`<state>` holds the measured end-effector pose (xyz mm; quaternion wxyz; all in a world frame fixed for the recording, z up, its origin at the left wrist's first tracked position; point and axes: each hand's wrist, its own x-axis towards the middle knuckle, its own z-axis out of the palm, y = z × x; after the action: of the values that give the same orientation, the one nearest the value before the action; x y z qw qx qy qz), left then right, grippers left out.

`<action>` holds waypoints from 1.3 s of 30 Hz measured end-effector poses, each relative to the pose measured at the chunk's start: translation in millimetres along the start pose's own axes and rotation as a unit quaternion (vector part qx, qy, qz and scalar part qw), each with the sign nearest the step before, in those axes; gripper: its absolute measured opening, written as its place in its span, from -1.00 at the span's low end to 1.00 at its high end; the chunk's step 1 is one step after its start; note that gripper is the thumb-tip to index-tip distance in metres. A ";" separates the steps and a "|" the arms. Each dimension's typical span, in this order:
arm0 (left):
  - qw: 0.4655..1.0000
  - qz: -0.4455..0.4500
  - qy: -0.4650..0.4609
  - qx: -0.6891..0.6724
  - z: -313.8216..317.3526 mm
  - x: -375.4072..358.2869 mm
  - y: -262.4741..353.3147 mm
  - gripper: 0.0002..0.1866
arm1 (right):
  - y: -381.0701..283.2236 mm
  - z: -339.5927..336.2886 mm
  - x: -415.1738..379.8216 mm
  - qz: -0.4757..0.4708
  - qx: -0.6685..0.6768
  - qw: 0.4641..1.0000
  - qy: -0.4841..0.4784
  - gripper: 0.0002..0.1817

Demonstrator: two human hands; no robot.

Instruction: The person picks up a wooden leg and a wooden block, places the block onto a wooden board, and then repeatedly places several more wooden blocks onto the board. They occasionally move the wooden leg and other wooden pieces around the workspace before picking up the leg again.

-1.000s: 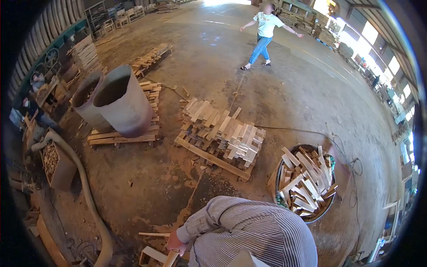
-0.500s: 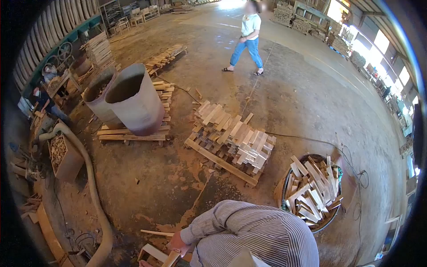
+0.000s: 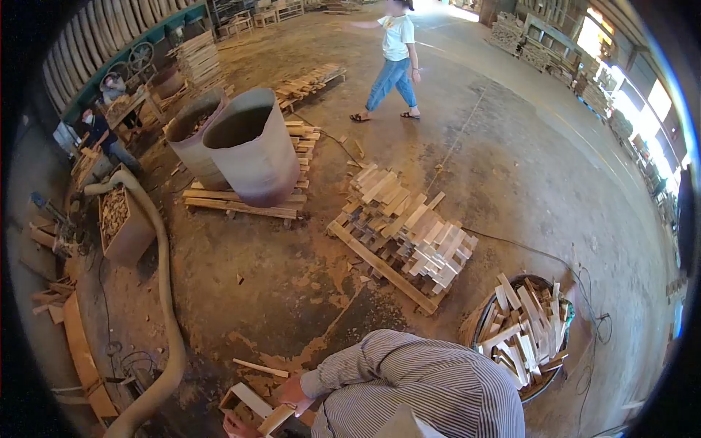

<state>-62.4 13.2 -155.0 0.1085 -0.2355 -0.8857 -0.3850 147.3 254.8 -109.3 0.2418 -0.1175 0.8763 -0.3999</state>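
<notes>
My right hand [image 3: 296,395], at the end of a striped sleeve [image 3: 350,367], is closed on one end of a short wooden piece [image 3: 276,419] near the bottom edge. My left hand [image 3: 239,426] is at the lower left of that piece, partly cut off by the frame; its fingers do not show clearly. Just above the hands is a pale wooden board [image 3: 250,399], set against other wood like part of a frame. A thin wooden strip [image 3: 261,368] lies beyond it.
A pallet of stacked wood pieces [image 3: 409,226] stands ahead, with a round tub of offcuts [image 3: 482,321] to its right. Two large bins [image 3: 255,160] stand on slats. A thick hose [image 3: 169,321] runs along the left. One person [image 3: 396,66] walks ahead; others work far left.
The view has shifted, so the surroundings sit lower and farther right. The walking person has moved left and stretched out an arm. More of my left hand and the pale board shows.
</notes>
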 end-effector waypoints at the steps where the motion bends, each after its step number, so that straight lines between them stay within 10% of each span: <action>1: 1.000 -0.004 0.004 0.003 -0.4 0.1 -1.8 -0.50 | 7.8 10.6 7.3 -0.013 -0.004 0.999 0.050 -0.33; 39: 0.997 -0.042 -0.006 0.057 -4.0 3.8 0.4 -0.70 | 12.9 21.5 22.1 0.007 -0.026 0.998 0.065 -0.23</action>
<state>-65.4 11.7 -150.6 0.1004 -0.1937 -0.9160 -0.3367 139.4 240.6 -138.5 0.1839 -0.0910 0.9012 -0.3818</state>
